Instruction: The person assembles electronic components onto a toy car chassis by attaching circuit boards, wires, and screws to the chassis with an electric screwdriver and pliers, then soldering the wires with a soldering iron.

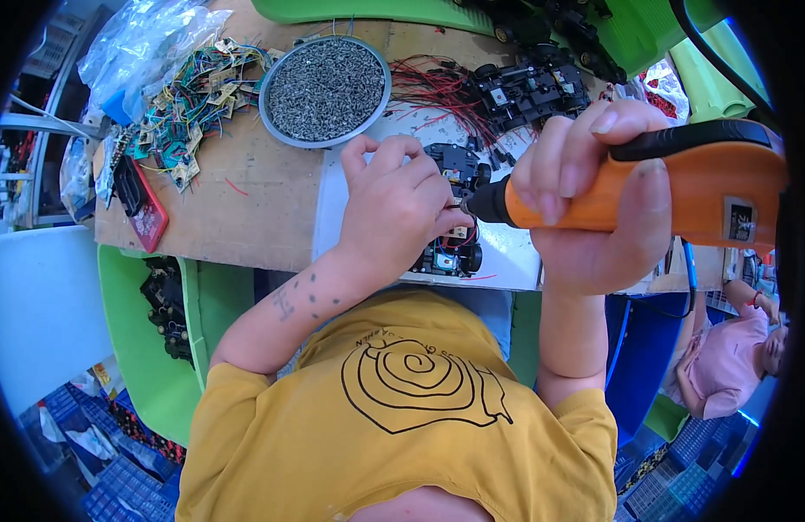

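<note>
My right hand (594, 200) is wrapped round an orange and black electric screwdriver (690, 187). Its dark nose points left, its tip over a black toy car chassis (453, 161) lying on a white board (507, 252). Beside that tip, my left hand (394, 204) has its fingers curled and pinched together, over the left side of the chassis. What the left fingertips hold, if anything, is hidden. Small wheels and wires show on the chassis.
Beyond my left hand stands a round bowl (327, 90) full of small screws. Circuit boards with wires (189, 109) lie left, red wires (429, 83) and another chassis (533, 91) at the back. A green bin (146, 374) stands below left; a person in pink (724, 365) is at right.
</note>
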A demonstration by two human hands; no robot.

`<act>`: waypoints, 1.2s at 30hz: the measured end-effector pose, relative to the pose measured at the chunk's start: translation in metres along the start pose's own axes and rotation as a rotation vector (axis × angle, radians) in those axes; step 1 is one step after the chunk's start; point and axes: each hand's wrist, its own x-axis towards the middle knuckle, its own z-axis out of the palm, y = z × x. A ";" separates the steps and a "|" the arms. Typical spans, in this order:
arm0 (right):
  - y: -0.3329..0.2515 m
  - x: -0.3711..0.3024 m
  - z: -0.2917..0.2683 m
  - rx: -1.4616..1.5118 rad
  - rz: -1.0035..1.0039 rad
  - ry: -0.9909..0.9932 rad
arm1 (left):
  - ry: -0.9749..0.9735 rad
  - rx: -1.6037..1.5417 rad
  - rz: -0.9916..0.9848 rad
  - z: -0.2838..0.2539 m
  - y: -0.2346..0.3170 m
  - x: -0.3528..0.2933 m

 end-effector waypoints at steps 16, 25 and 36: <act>0.015 -0.006 0.009 -0.031 -0.048 0.239 | -0.138 -0.116 -0.258 -0.002 0.000 -0.016; 0.021 -0.002 0.008 -0.218 0.027 0.182 | -0.137 -0.114 -0.241 0.002 0.001 -0.012; 0.010 0.006 0.003 -0.077 -0.025 0.337 | -0.088 -0.020 -0.158 -0.014 0.001 -0.018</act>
